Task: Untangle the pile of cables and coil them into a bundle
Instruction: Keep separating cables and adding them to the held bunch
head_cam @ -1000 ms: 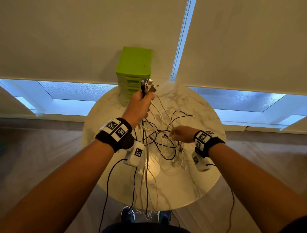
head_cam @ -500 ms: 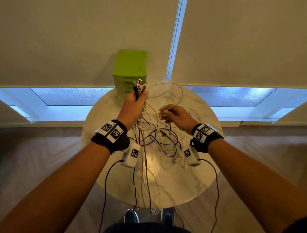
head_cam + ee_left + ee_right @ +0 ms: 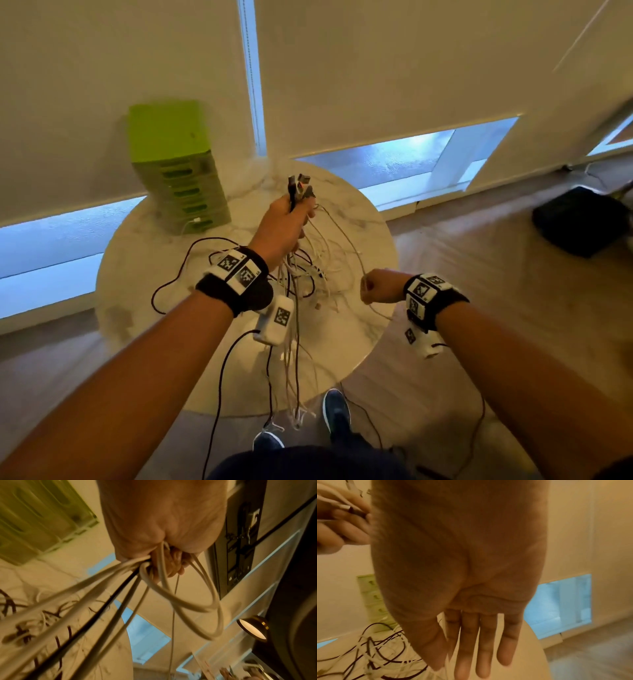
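Observation:
A tangle of white and black cables (image 3: 308, 274) lies on the round marble table (image 3: 154, 260). My left hand (image 3: 287, 222) is raised above the pile and grips a bunch of cable ends, their plugs (image 3: 299, 186) sticking up from the fist. In the left wrist view the gripped strands (image 3: 102, 601) fan down from the palm (image 3: 163, 527). My right hand (image 3: 376, 286) is at the table's right edge. A thin white cable (image 3: 354, 250) runs from the left fist to it. Its fingers (image 3: 471, 635) point down nearly straight, the thumb pressed against them on that cable.
A green drawer unit (image 3: 178, 171) stands at the back left of the table. Several cable ends (image 3: 294, 394) hang over the table's front edge towards my shoes (image 3: 337, 411). A black object (image 3: 582, 222) sits on the wooden floor at right. Window blinds close off the back.
My right hand has left the middle of the pile and moved right and towards me, drawing a white cable out sideways. The left hand still holds the plug ends up.

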Tool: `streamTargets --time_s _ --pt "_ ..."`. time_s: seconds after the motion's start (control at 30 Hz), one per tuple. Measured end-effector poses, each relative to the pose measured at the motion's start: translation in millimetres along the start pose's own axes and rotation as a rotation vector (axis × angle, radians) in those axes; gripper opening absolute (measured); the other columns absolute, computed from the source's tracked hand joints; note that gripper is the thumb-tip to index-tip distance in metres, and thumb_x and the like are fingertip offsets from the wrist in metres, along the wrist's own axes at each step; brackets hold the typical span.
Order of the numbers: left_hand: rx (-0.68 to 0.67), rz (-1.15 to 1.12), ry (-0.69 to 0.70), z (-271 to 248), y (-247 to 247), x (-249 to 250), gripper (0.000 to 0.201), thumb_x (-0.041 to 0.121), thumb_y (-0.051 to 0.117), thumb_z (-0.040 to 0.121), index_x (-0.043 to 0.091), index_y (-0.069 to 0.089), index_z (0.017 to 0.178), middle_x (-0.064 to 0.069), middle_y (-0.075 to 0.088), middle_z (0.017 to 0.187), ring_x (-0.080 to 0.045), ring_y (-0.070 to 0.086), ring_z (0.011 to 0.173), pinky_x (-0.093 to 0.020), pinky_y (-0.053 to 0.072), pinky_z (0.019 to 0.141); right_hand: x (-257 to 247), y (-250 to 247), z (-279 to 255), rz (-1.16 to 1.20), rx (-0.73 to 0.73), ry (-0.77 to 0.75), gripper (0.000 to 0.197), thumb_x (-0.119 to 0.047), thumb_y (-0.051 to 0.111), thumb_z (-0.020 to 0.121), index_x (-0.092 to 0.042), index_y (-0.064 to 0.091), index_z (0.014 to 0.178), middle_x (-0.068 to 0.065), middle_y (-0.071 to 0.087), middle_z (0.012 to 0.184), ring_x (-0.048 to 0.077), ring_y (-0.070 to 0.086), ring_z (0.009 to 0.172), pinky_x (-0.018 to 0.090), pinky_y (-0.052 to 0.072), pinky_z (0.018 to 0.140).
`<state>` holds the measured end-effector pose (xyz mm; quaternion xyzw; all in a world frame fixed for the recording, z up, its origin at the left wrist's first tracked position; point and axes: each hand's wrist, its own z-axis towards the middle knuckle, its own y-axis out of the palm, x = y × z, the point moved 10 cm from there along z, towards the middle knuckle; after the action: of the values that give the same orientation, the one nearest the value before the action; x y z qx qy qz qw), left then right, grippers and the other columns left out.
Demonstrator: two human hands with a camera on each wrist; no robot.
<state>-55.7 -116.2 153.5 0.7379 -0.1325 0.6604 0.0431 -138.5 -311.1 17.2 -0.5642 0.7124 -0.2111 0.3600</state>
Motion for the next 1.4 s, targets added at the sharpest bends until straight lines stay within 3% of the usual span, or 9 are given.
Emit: streamTargets --time_s 0.27,0.33,0.43,0.57,0.77,0.9,1.13,1.27,1.4 --pt "-0.308 0.116 -0.081 -31 104 -26 0.026 0.031 0.055 0.103 0.015 0.057 0.083 0.002 0.042 0.067 -0.011 0.038 0.052 -0.026 0.031 0.047 45 -46 -65 0.748 0.668 -0.122 0.094 -0.021 0.083 0.081 -0.028 0.021 0.152 0.000 0.043 0.141 0.016 0.050 0.120 0.025 0.042 0.090" --pt "-0.334 0.123 -0.083 -32 117 -29 0.026 0.032 0.055 0.103 0.015 0.057 0.083 0.002 0.041 0.067 -0.012 0.037 0.052 -0.027 0.030 0.048 37 -54 -74 0.727 0.653 -0.191 0.078 -0.025 0.077 0.087 -0.029 0.030 0.148 -0.001 0.049 0.141 0.012 0.052 0.121 0.023 0.045 0.093" --pt "-0.340 0.114 -0.072 -28 127 -29 0.028 0.037 0.056 0.102 0.016 0.059 0.084 0.004 0.042 0.067 -0.013 0.038 0.054 -0.028 0.031 0.048 21 -56 -80 0.589 0.587 -0.262 0.022 -0.033 0.055 0.102 -0.022 0.059 0.120 -0.004 0.070 0.099 0.011 0.069 0.091 0.031 0.054 0.086" --pt "-0.283 0.064 -0.066 -17 122 -26 0.030 0.043 0.054 0.103 0.019 0.060 0.085 0.009 0.045 0.064 -0.010 0.037 0.054 -0.025 0.029 0.047 42 -73 -92 0.425 0.733 -0.151 0.027 -0.033 0.041 0.107 -0.019 0.065 0.108 -0.002 0.069 0.090 0.021 0.066 0.077 0.034 0.051 0.073" --pt "-0.190 0.007 -0.003 1 102 -17 0.031 0.047 0.051 0.104 0.021 0.060 0.090 0.011 0.055 0.067 -0.014 0.044 0.065 -0.027 0.030 0.049 110 -5 -64 0.067 0.067 0.313 0.035 -0.024 0.051 0.102 -0.010 0.060 0.133 0.013 0.064 0.126 0.025 0.063 0.102 0.034 0.049 0.089" --pt "-0.167 0.039 0.044 1 100 -15 0.030 0.046 0.049 0.105 0.023 0.061 0.090 0.009 0.068 0.075 -0.010 0.043 0.060 -0.027 0.036 0.050 62 -6 -51 0.146 0.128 0.013 0.079 -0.017 0.070 0.090 -0.024 0.027 0.156 0.009 0.038 0.154 0.026 0.040 0.140 0.040 0.036 0.113" --pt "-0.120 0.061 0.050 7 89 -16 0.024 0.049 0.048 0.105 0.029 0.061 0.102 0.009 0.077 0.093 -0.022 0.044 0.066 -0.027 0.039 0.049 -46 -18 -37 0.490 0.064 -0.403 0.031 -0.029 0.069 0.094 -0.014 0.061 0.120 0.001 0.075 0.100 0.009 0.070 0.094 0.026 0.054 0.090" --pt "-0.079 0.033 0.034 11 76 -18 0.025 0.049 0.048 0.105 0.029 0.063 0.098 0.011 0.075 0.092 -0.015 0.041 0.061 -0.024 0.038 0.049 -43 -27 -30 0.470 0.133 -0.407 0.018 -0.029 0.059 0.101 -0.012 0.064 0.101 -0.004 0.074 0.077 0.005 0.069 0.072 0.013 0.047 0.070" --pt "-0.013 -0.043 0.000 15 58 -23 0.028 0.052 0.048 0.104 0.030 0.063 0.095 0.000 0.056 0.093 -0.011 0.038 0.063 -0.025 0.033 0.052 8 -22 -12 0.313 0.200 -0.169 0.014 -0.024 0.060 0.097 -0.013 0.067 0.093 -0.002 0.077 0.079 0.010 0.072 0.077 0.034 0.058 0.085"
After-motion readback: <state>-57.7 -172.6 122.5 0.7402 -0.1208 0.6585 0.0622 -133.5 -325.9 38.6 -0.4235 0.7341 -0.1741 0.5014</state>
